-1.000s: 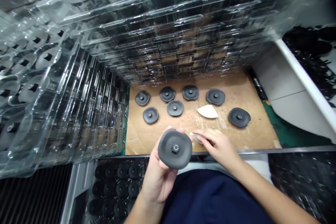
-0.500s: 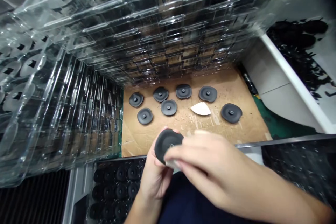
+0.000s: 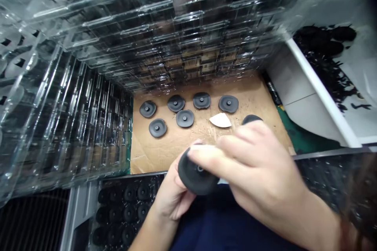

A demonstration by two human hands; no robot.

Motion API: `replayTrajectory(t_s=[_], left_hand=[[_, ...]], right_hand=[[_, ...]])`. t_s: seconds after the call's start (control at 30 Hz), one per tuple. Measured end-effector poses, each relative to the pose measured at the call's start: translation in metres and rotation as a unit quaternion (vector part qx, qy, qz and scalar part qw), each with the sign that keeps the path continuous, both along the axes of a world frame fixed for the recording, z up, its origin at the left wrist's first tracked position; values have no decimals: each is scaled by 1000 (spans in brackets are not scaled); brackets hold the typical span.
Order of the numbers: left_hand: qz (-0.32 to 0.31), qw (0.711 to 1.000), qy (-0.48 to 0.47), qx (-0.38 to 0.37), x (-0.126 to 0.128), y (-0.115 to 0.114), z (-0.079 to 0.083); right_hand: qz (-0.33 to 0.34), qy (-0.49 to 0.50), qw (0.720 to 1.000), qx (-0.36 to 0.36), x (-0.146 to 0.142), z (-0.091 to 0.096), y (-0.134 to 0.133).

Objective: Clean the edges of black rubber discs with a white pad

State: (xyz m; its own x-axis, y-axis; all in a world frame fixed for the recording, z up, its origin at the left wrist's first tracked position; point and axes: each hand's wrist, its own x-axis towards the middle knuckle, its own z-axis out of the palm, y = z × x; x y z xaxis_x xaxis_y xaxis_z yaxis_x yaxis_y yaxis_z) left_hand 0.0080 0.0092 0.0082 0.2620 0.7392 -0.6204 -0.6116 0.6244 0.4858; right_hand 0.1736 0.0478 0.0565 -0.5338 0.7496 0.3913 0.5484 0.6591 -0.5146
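Note:
My left hand (image 3: 172, 198) is closed on a round dark grey rubber disc (image 3: 194, 176) with a small hub at its middle, held above my lap. My right hand (image 3: 253, 168) lies over the disc's right side, fingers pressed together against its rim on a small pale thing that I cannot make out. Several more grey discs (image 3: 185, 118) lie on the brown cardboard sheet (image 3: 165, 149) beyond my hands. A white wedge-shaped piece (image 3: 220, 120) lies among them.
Stacks of clear plastic trays (image 3: 59, 98) rise at the left and across the back (image 3: 191, 27). A tray of black discs (image 3: 129, 208) sits low at the left. A white bin (image 3: 318, 74) with black scraps stands at the right.
My right hand left the cardboard, came over the disc and now covers its right side. The disc shifted a little to the right and tilted. The view swung slightly.

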Motion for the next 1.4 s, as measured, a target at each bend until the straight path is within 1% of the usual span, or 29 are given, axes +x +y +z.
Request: replayTrajectory(t_s=[0.03, 0.07, 0.1, 0.13, 0.17, 0.2, 0.23, 0.3, 0.33, 0.37, 0.4, 0.5, 0.53, 0.6, 0.67, 0.73, 0.8, 0.83, 0.9, 0.93, 0.97, 1.0, 1.07, 1.1, 1.17, 1.23, 1.27, 1.33, 1.4], left_hand=[[2, 1000, -1, 1, -1, 0, 1], [0, 1000, -7, 8, -1, -1, 3], [-4, 1000, -13, 15, -2, -1, 3], [-11, 999, -19, 24, -3, -2, 4], [-20, 999, -25, 33, -4, -2, 3], [-27, 998, -29, 40, -4, -3, 2], [-30, 998, -31, 41, -4, -3, 0], [-25, 998, -26, 42, -5, -4, -3], [-21, 998, -28, 45, -6, -5, -4], [-16, 998, -36, 47, -7, -6, -6], [-7, 997, -51, 49, -9, -7, -7], [11, 992, -114, 60, -15, -10, -8], [15, 990, -129, 64, -18, -11, -9], [25, 988, -136, 69, -22, -14, -10], [36, 988, -134, 65, -26, -16, -12], [43, 987, -139, 64, -28, -17, -14], [42, 986, -144, 67, -29, -18, -14], [42, 987, -143, 68, -29, -18, -13], [46, 989, -126, 66, -27, -18, -11], [55, 990, -112, 62, -26, -18, -11], [62, 991, -101, 57, -24, -18, -10], [68, 992, -91, 51, -22, -18, -10], [75, 994, -69, 46, -18, -18, -10], [76, 994, -56, 47, -17, -18, -11], [77, 995, -25, 50, -14, -18, -12], [75, 996, -4, 48, -11, -17, -12], [71, 996, -2, 46, -9, -17, -11], [64, 997, -8, 46, -5, -15, -7], [69, 997, -14, 45, -3, -13, -3]], right_hand=[[55, 16, 998, 3, -2, -2, 6], [99, 31, 995, -13, -3, -5, 10], [116, 39, 992, -38, -5, -7, 13], [103, 36, 992, -59, -6, -9, 14], [66, 26, 995, -67, -7, -10, 13], [34, 17, 998, -59, -9, -10, 11], [28, 18, 999, -43, -11, -10, 8], [74, 48, 996, -28, -15, -12, 7], [97, 71, 992, -42, -15, -14, 8], [99, 90, 989, -69, -15, -17, 11], [76, 99, 987, -101, -13, -23, 15], [-58, 79, 977, -192, -5, -46, 22], [-87, 67, 970, -218, -3, -56, 20], [-91, 53, 959, -264, -2, -74, 9], [-57, 46, 953, -294, -5, -90, -6], [-40, 38, 950, -308, -8, -97, -18], [-63, 36, 948, -310, -9, -93, -21], [-87, 41, 947, -305, -10, -86, -20], [-140, 70, 950, -270, -12, -64, -17], [-156, 92, 954, -237, -15, -51, -16], [-156, 113, 961, -196, -19, -38, -16], [-133, 129, 971, -150, -24, -26, -17], [-52, 139, 986, -77, -34, -10, -22], [-7, 136, 988, -69, -38, -6, -24], [58, 117, 984, -118, -43, -3, -25], [77, 94, 977, -178, -45, -5, -23], [65, 91, 978, -177, -45, -7, -21], [25, 113, 987, -114, -45, -9, -18], [32, 153, 985, -68, -41, -10, -20]])
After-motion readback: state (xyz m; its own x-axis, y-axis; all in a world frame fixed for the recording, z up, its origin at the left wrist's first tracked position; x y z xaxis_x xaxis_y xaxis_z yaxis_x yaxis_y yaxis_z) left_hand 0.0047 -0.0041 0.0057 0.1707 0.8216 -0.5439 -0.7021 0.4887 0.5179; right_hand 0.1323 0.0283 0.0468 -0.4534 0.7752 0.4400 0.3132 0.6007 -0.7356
